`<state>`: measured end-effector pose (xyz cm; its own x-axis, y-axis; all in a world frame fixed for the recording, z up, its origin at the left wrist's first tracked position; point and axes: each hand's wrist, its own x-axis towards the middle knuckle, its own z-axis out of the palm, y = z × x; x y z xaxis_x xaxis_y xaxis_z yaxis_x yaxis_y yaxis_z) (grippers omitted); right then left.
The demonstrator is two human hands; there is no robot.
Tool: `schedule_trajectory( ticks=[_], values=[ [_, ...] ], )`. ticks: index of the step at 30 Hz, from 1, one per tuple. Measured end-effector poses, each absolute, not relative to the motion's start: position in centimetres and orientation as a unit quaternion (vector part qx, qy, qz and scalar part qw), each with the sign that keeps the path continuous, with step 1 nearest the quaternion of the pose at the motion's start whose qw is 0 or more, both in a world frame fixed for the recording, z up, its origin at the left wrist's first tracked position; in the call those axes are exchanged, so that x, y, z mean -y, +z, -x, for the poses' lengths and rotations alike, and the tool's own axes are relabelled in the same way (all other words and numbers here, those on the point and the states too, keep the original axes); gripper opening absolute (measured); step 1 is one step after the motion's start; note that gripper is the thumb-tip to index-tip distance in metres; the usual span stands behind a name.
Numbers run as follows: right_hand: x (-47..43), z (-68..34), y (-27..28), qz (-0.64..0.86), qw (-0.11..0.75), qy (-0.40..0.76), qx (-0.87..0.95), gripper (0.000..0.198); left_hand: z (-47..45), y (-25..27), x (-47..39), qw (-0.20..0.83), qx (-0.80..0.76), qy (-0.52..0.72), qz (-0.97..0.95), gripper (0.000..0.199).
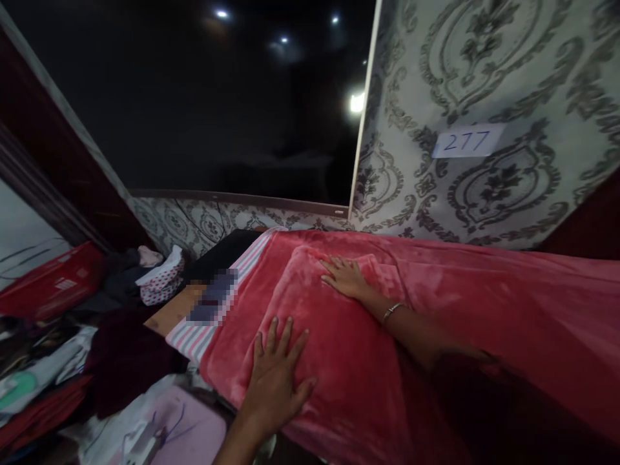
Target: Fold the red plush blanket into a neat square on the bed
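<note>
A plush red blanket (334, 336), partly folded over itself, is spread over a long surface in front of me. My left hand (276, 374) lies flat on its near left part, fingers spread. Farther back, my right hand (345, 276) rests palm down near the folded part's far edge, its fingers stretched out. Neither hand grips anything. Beneath the blanket's left edge, a striped cloth (194, 342) in grey, white and pink sticks out. The blanket runs on to the right, beyond the view.
A large dark television (232, 110) hangs behind the blanket. Paper marked 277 (467, 141) is stuck on the patterned wall. At left are a red bag (53, 284), a dotted cloth (162, 281) and heaped clothes. A pink board (188, 426) with cables lies at the lower left.
</note>
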<state>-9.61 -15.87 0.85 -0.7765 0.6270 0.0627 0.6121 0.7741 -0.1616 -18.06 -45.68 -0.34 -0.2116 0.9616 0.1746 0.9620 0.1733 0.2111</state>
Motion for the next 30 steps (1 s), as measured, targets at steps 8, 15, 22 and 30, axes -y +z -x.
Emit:
schedule_trajectory(
  ticks=[8, 15, 22, 30],
  values=[
    [15.6, 6.4, 2.7, 0.364, 0.035, 0.11, 0.924, 0.064, 18.7, 0.4, 45.2, 0.006, 0.772, -0.113, 0.626, 0.068],
    [14.6, -0.4, 3.6, 0.395, 0.078, 0.135, 0.905, 0.058, 15.2, 2.5, 44.2, 0.004, 0.76, -0.117, 0.639, 0.056],
    [14.0, -1.9, 3.5, 0.42, 0.171, 0.209, 0.866, 0.061, 10.0, 5.8, 40.6, -0.052, 0.68, -0.123, 0.721, 0.055],
    [12.4, -1.0, 2.1, 0.446, 0.272, 0.289, 0.802, 0.058, 17.0, 8.8, 31.1, -0.09, 0.737, -0.017, 0.669, 0.056]
  ],
)
